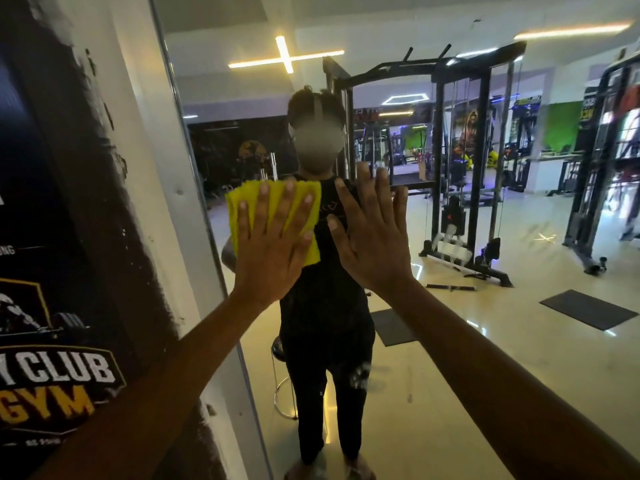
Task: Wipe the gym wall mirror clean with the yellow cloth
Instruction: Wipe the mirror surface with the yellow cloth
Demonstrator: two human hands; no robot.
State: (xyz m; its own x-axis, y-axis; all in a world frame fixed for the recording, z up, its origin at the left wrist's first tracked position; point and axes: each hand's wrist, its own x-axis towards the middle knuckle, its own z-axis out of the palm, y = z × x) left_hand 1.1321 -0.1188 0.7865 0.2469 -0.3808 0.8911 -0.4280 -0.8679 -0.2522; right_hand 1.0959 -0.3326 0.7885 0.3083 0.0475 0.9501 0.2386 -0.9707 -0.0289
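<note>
Mirror (450,341), left hand (273,251) flat on cloth (273,199)

1. Both forearms are bare up to the lower edge of the frame, no sleeves showing.
2. The left hand (273,244) and right hand (374,233) wear no gloves, rings or watch.
3. Reflected at frame centre: sleeveless black top (322,271), black trousers (325,375), a head strap.

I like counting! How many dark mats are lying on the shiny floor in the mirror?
2. One dark rectangular floor mat lies far right; another dark mat lies beside the reflected person, partly behind the right arm. More may be hidden.
</note>
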